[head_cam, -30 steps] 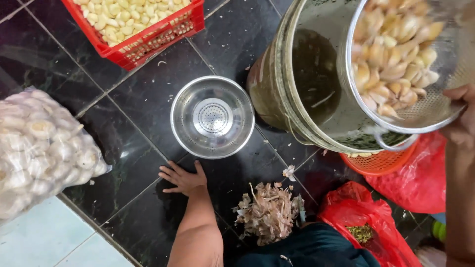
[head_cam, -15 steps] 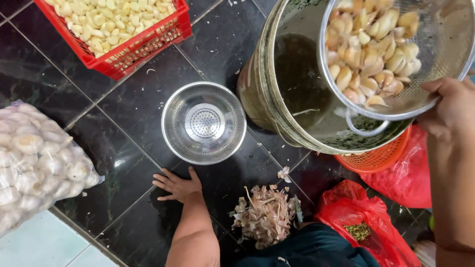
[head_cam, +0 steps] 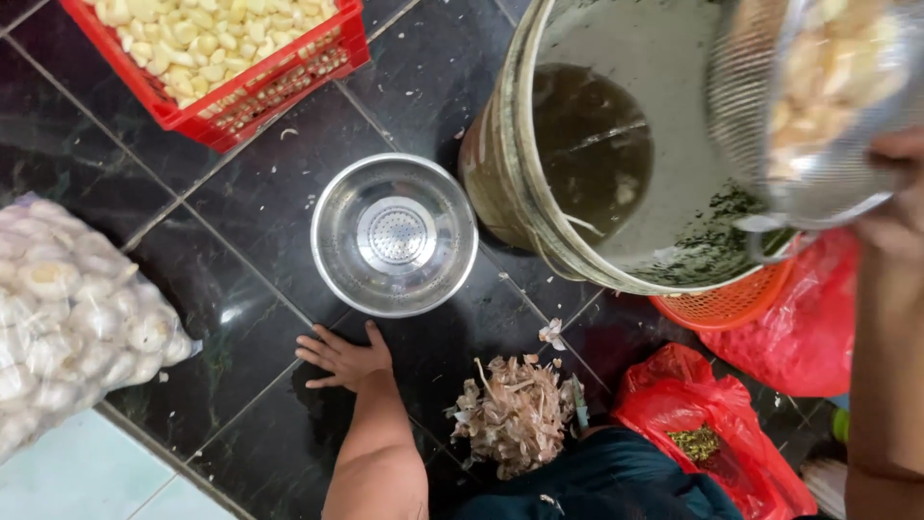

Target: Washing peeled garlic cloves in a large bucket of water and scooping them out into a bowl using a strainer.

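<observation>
Left hand [head_cam: 345, 358] is flat on the dark tiled floor [head_cam: 241, 221], fingers spread, palm down, grasping nothing, just beside the near rim of an empty steel bowl [head_cam: 395, 234] with a perforated centre. Hand and bowl are close but not touching.

Up at the right edge, the right hand [head_cam: 890, 207] is blurred; it grips the rim of a metal strainer [head_cam: 818, 106] and holds it tilted over a big pale bucket [head_cam: 616, 144]. The strainer is loaded with peeled garlic cloves [head_cam: 833, 72], soft in focus. Inside the bucket sits murky brownish water with green flecks clinging to the inner wall.

Behind the bucket's near side, an orange plastic basket [head_cam: 731, 303] peeks out, and red plastic bags [head_cam: 799, 337] crowd the floor at the right, one of them open with greenish scraps inside.

Between the left forearm and those bags lies a heap of dry garlic skins [head_cam: 515, 414], with a stray skin just beyond it toward the bucket.

At the far left corner of the floor, a red crate [head_cam: 250, 91] is filled with more peeled cloves. At the left edge, a clear bag of whole garlic bulbs [head_cam: 67, 318] rests where the dark tiles meet a lighter strip of floor.
</observation>
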